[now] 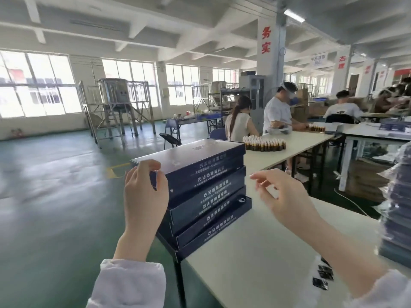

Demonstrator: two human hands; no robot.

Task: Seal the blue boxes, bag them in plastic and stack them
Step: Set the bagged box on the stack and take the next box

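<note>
curling at the near corner of the top box (189, 156), the left hand (144, 192) hides it; whether it pinches, i cannot tell. right hand (287, 196) hangs spread, empty, right of the blue boxes (206, 203) stacked at the table (255, 252) edge.

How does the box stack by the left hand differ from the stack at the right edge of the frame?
The near stack is bare, print showing; the right-edge stack is in clear plastic. The near stack's boxes lie skewed at the table corner; the right-edge stack is cut off by the frame. The left hand is at the near stack; none is at the right-edge stack. Both hold dark blue boxes.
</note>
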